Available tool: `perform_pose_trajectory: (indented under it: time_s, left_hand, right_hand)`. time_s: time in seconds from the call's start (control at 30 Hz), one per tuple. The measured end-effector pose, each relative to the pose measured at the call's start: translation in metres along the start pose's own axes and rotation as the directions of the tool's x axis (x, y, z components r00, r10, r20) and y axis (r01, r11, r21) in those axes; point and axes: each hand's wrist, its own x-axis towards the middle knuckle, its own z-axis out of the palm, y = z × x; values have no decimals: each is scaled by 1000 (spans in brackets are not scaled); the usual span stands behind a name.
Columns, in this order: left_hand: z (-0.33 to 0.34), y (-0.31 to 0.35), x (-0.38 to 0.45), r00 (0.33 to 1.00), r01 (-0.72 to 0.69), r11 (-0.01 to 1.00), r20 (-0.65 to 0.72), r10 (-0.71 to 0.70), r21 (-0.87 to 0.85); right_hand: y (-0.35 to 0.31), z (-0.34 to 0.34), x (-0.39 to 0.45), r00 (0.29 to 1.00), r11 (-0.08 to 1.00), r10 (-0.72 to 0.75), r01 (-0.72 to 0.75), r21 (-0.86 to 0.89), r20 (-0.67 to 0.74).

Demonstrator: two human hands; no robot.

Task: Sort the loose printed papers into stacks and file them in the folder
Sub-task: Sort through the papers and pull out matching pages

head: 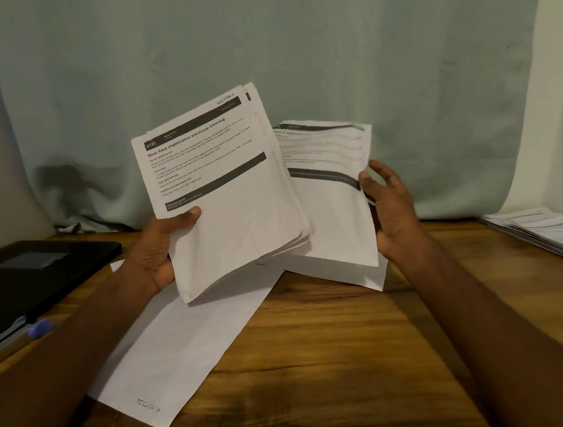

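Sorting mid-way, by my reading. Left hand [160, 251] pinches a printed stack [223, 198] raised above the wooden desk [322, 364]; right hand [387, 206] grips a second sheaf [331, 188]. Sorted pile [550, 235] at right edge. Black folder [31, 272], left edge, closed; nothing filed.

Two hands: the left hand [159, 249] grips one sheaf [223, 191], and the right hand [389, 209] holds a second sheaf [334, 208]. How many sheets are in each cannot be told. One blank sheet [182, 343] lies on the one table [339, 362]. One further pile [557, 238] sits at the right edge. One black folder [34, 271] and one pen [38, 329] lie left. One curtain [257, 43] hangs behind.
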Motion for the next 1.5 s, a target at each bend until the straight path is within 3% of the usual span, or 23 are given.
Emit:
perform_pose_trajectory:
  time_s: [0.2, 0.53, 1.0, 1.5]
  left_hand:
    - [0, -2, 0, 1000, 9, 1000, -14, -9, 30]
    - [-2, -2, 1, 1000, 10, 999, -21, -9, 36]
    - [5, 6, -4, 1000, 6, 1000, -29, -6, 11]
    - [4, 4, -4, 1000, 14, 998, -6, -14, 61]
  right_hand:
    - [24, 2, -1, 988, 949, 142, -153, -277, -61]
    - [38, -4, -4, 981, 867, 195, -162, -472, 22]
    - [31, -4, 6, 981, 968, 115, -76, -238, 155]
    - [32, -5, 8, 971, 980, 109, -69, -186, 214]
